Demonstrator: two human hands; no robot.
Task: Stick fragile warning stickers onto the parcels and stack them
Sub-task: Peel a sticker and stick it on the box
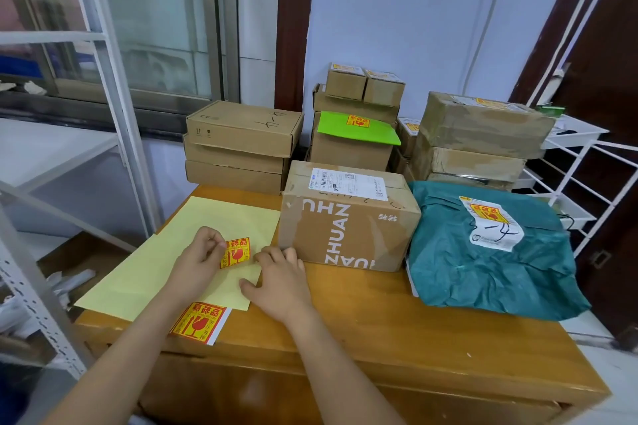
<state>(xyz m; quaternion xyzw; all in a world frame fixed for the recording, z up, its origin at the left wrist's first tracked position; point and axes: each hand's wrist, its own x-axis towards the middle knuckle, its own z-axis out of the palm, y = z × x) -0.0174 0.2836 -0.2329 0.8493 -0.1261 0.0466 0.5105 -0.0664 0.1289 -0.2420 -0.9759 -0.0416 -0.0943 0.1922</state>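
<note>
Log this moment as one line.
left hand: pinches sticker | right hand: presses yellow sheet | cardboard box: no sticker visible

Bright, even daylight from the window (145,21) at left, soft shadows, wide-angle bending at edges, slight softness

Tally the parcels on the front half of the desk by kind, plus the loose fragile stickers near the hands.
Cardboard box: 1
Teal bag parcel: 1
Fragile stickers: 2, one pinched by the left hand at, one at the desk edge
Total: 4
</note>
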